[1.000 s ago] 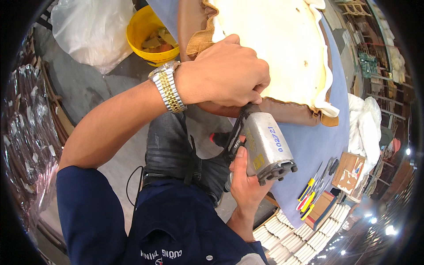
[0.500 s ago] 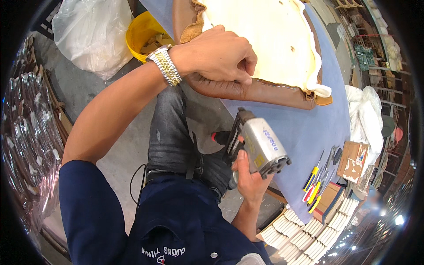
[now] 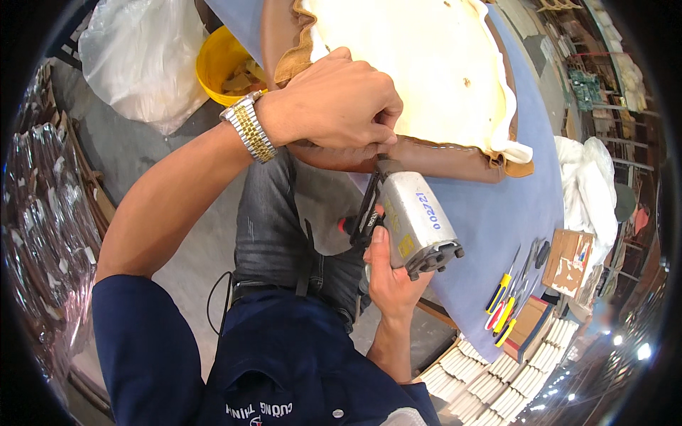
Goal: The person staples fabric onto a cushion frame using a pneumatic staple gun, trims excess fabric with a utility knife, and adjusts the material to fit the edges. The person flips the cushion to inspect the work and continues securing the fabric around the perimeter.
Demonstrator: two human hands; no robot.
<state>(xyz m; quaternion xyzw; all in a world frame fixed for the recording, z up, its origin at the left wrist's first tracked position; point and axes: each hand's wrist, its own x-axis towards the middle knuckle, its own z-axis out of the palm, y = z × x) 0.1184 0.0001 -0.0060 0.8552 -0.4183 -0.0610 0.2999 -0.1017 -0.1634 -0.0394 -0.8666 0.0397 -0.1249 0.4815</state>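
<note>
A padded seat panel lies pale underside (image 3: 419, 64) up on the blue-covered table, its brown leather cover (image 3: 447, 160) folded over the edge. My left hand (image 3: 337, 103), a watch on its wrist, is closed in a pinch on the near edge of the leather. My right hand (image 3: 392, 273) wraps the grip of a silver and black staple gun (image 3: 420, 219). The gun's nose sits at the leather edge, just below my left fingertips; whether it touches is hard to tell. Ruffled brown material (image 3: 297, 53) stands up along the panel's left side.
Screwdrivers (image 3: 499, 292) and other hand tools lie on the blue table cover (image 3: 476, 241) at right, near a small box (image 3: 529, 319) and packs of staples (image 3: 490, 383). A yellow bucket (image 3: 220, 64) with scraps and a clear plastic bag (image 3: 142, 64) stand at left.
The staple gun has moved up with my right hand, bringing its nose to the leather edge. My left hand has shifted slightly left, still pinching the leather.
</note>
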